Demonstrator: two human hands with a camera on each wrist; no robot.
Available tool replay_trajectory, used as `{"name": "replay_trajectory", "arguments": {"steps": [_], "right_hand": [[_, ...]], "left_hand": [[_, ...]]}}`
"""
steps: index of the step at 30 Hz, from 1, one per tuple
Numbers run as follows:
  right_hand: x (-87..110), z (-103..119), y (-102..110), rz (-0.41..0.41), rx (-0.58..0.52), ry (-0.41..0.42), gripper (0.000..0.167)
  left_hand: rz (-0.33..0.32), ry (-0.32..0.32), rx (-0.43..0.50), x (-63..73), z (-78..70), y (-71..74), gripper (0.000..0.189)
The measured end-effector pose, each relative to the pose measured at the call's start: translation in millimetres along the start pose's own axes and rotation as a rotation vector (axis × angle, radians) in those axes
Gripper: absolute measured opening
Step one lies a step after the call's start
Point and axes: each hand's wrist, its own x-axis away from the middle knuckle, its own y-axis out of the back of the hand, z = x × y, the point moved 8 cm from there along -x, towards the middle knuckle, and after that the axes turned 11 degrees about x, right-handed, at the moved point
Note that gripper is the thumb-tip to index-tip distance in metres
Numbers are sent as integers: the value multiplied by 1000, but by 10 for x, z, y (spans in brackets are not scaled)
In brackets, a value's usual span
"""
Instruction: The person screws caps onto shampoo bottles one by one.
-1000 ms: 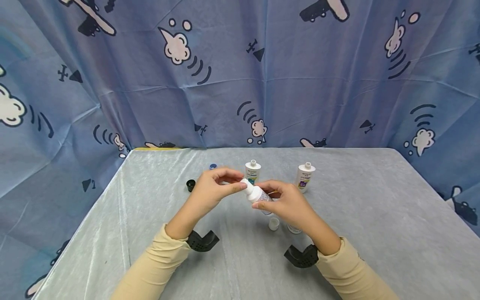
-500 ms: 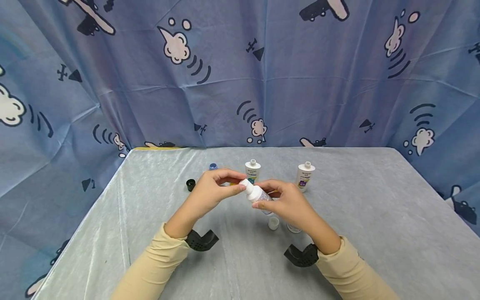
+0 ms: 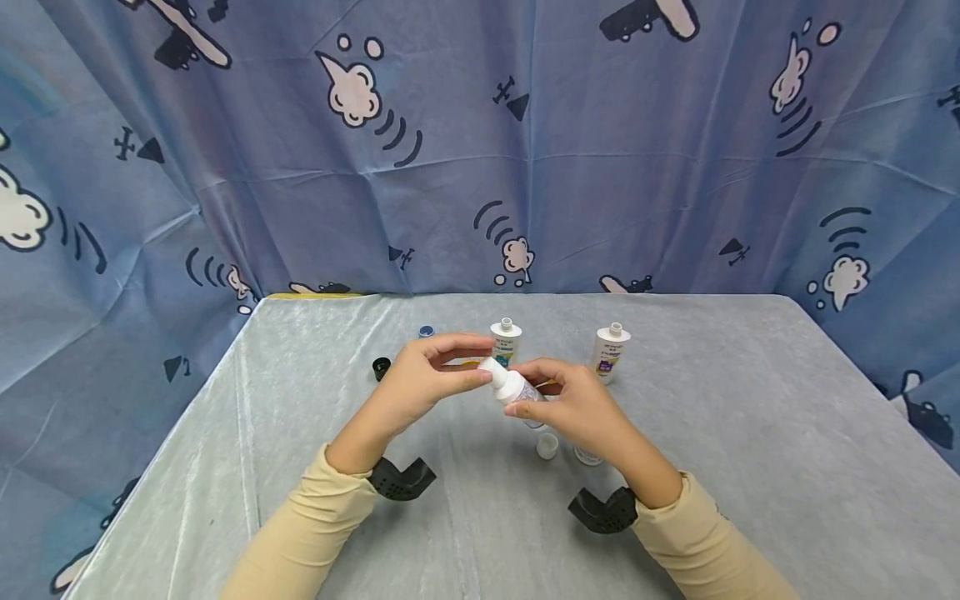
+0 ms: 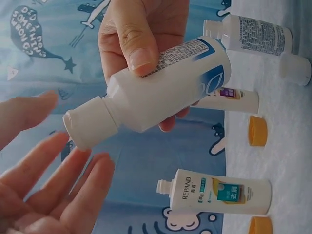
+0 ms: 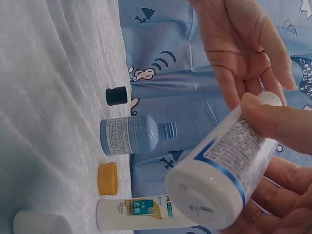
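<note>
Grey table: right hand grips tilted white bottle; left hand loose beside cap; uncapped bottle toward far edge.

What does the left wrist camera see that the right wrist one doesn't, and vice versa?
Only the left wrist view shows the purple-labelled bottle, an orange cap near it and an uncapped bottle with dense print.

Only the right wrist view shows the blue bottle, the black cap and the underside of the held bottle.

Both share the right hand gripping that bottle, the left hand by its top, and the teal-labelled bottle with another orange cap nearby.
</note>
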Motion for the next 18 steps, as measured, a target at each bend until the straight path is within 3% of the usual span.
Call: {"name": "replay_trajectory", "arguments": {"steps": [8, 18], "right_hand": [[-1, -7, 3, 0, 0, -9, 38], [1, -7, 5, 0, 9, -8, 38]], "left_hand": [[-114, 31, -63, -3, 23, 63, 34], [-101, 18, -88, 2, 28, 42, 28]]}}
